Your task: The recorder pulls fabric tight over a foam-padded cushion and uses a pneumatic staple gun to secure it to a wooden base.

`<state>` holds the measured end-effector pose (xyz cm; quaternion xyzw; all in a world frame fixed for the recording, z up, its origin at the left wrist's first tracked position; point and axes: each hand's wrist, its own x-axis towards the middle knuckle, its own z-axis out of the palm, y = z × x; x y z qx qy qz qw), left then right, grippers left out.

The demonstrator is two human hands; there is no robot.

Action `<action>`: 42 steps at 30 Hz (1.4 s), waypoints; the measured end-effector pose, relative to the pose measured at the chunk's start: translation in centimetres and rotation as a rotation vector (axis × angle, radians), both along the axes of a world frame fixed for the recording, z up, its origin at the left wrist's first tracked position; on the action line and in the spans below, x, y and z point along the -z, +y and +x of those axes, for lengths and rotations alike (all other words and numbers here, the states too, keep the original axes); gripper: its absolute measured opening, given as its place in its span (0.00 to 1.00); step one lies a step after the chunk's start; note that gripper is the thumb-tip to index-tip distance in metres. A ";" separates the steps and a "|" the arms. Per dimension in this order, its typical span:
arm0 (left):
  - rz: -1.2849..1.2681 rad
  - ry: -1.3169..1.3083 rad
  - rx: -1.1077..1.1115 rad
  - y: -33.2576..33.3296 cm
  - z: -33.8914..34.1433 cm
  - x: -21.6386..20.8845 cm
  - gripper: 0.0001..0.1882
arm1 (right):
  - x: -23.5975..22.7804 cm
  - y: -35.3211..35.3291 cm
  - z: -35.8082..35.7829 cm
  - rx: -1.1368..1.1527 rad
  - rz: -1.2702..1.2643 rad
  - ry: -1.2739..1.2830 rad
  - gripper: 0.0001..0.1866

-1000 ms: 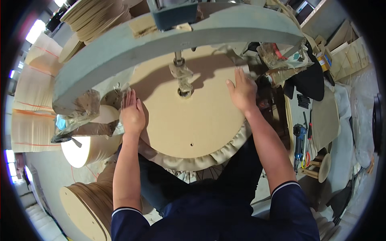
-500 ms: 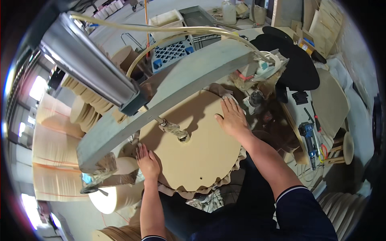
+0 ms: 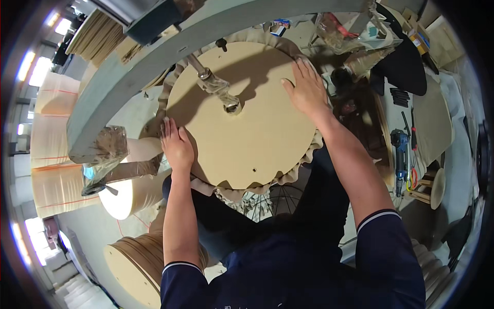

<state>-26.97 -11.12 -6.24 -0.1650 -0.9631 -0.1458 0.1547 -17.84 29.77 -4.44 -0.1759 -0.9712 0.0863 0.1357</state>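
A round tan board [image 3: 247, 147] lies before me, with gathered brown fabric [image 3: 288, 176] ruffled round its rim. Near its middle, a metal rod [image 3: 198, 67] with a plastic-wrapped end meets the board. My left hand [image 3: 177, 148] rests at the left rim, fingers stretched over the board's edge and the fabric. At the upper right rim my right hand [image 3: 309, 91] lies flat, thumb spread inward. Neither hand has anything gripped in it. Small dark holes show in the board, one close to the near edge.
A thick grey curved arm [image 3: 103, 87] arches over the board's far left. Stacked round boards [image 3: 136, 265] stand at lower left, by wrapped rolls [image 3: 54, 144]. On the right bench lie a blue power tool [image 3: 400, 154] and a red-handled screwdriver [image 3: 413, 134].
The view has tipped downward, so the board and arm sit higher in the picture. Both hands stay on the board's rim. The fabric at the far edge now shows.
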 end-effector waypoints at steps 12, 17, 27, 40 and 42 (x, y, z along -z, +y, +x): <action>0.120 0.092 -0.126 1.1 5.5 -1.3 0.25 | 0.5 -3.1 3.7 -0.169 -0.009 0.030 0.32; 0.415 0.025 -0.099 -1.0 9.0 -1.5 0.25 | -2.3 -11.6 8.8 -0.398 -0.238 0.091 0.28; 0.500 0.570 -0.131 -8.2 8.4 -19.9 0.24 | -10.6 -18.2 12.5 -0.583 -0.511 0.171 0.25; 0.420 0.480 0.028 -10.8 4.1 -21.8 0.30 | -21.2 -31.2 4.5 -0.877 -0.800 0.223 0.25; 0.556 0.571 -0.010 -10.9 6.6 -21.9 0.26 | -26.2 -35.0 3.5 -0.907 -0.643 0.203 0.26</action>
